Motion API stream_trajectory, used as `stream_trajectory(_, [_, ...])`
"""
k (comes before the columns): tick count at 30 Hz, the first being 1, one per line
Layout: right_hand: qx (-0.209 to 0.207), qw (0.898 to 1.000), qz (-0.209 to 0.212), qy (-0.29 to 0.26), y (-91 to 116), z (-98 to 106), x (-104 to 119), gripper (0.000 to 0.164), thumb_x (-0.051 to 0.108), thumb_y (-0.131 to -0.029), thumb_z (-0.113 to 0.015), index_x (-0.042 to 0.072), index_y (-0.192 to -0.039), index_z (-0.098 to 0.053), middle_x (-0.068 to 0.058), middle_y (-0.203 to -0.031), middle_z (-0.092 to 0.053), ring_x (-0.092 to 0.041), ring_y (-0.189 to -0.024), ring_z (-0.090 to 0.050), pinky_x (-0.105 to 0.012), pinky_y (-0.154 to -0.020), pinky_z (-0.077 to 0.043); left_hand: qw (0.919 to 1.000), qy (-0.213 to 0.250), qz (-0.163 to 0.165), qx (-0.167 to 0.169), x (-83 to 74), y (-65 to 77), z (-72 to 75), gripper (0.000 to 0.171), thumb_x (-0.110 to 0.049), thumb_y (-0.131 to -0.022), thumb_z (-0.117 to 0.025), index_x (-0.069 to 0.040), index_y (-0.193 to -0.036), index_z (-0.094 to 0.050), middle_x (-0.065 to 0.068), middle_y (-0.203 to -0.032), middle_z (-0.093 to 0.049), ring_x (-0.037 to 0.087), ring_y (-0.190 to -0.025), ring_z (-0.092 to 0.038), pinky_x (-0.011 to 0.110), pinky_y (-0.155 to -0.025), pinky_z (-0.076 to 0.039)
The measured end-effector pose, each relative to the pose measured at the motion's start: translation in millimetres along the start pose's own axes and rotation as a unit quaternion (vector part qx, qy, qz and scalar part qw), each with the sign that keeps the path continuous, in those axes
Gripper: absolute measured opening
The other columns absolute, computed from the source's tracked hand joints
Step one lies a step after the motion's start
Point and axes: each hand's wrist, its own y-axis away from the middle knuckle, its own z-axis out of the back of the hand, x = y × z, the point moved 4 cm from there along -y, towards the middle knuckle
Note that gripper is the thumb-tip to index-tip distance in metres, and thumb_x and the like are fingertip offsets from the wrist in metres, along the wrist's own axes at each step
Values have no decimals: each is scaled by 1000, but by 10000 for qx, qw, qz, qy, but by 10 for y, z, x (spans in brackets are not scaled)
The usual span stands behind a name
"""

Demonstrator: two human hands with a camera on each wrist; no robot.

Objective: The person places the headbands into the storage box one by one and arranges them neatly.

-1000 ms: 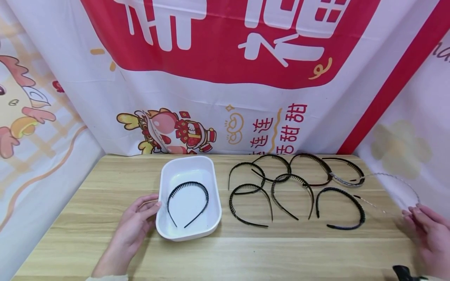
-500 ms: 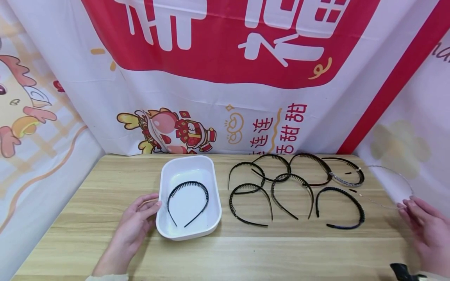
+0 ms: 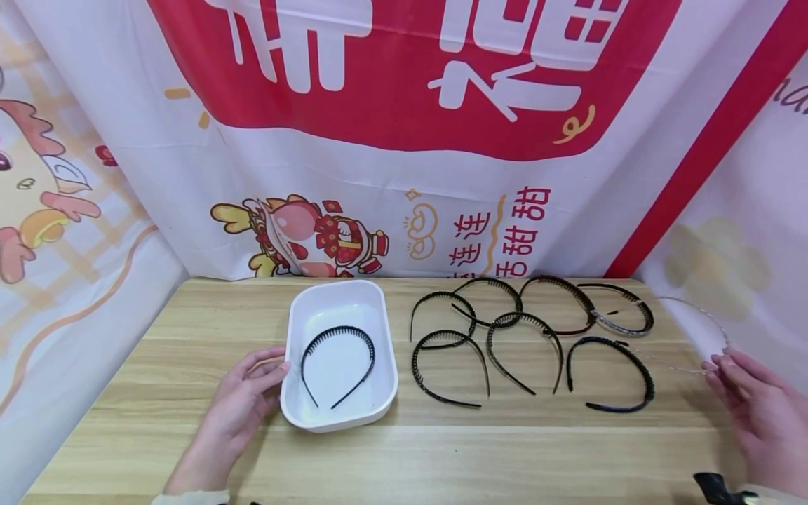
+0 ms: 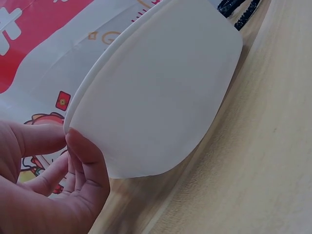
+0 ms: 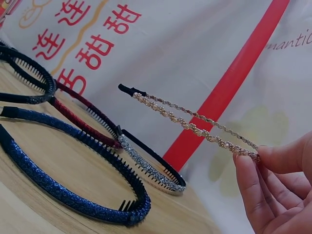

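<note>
My left hand (image 3: 243, 403) pinches the left rim of a white plastic tub (image 3: 295, 415); the left wrist view shows thumb and fingers at that rim (image 4: 80, 92). Inside the tub lies a black toothed headband (image 3: 341, 330). Over at the far right, my right hand (image 3: 754, 403) holds a thin beaded headband (image 5: 195, 127) by its curved middle, between thumb and fingers. Its black-tipped ends point left, above the table. Beneath and left of it are a dark blue glitter headband (image 5: 73, 195) and a silver glitter headband (image 5: 151, 168).
More dark headbands, among them a dark red one (image 3: 564, 284) and a black one (image 3: 442, 337), lie on the wooden table (image 3: 442, 463) right of the tub, some overlapping. A printed cloth (image 3: 404, 175) hangs behind the table. A black object (image 3: 713, 484) shows near my right wrist.
My right hand has moved a little left with the beaded headband, whose ends now reach over the silver and blue headbands. The left hand and tub stay in place.
</note>
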Motion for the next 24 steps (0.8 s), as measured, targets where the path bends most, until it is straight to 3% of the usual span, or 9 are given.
stream_trajectory(8, [76, 9997, -93, 211, 1, -64, -43, 31, -12, -105, -55, 2, -102, -82, -14, -90, -82, -22, -82, -82, -28, -75, -67, 10000, 21, 7, -14, 2, -13, 15, 26, -11, -105, -67, -31, -122, -66, -14, -103, -77, 6, -98, -72, 25, -85, -60])
stream_trajectory(24, [-363, 9981, -87, 483, -7, -78, -101, 29, -14, -101, -60, 4, -100, -84, -13, -89, -83, -22, -79, -83, -29, -74, -67, 9999, 130, -41, 10, -18, -20, 0, 27, -7, -104, -68, -24, -124, -66, -12, -102, -76, 6, -97, -70, 23, -85, -58])
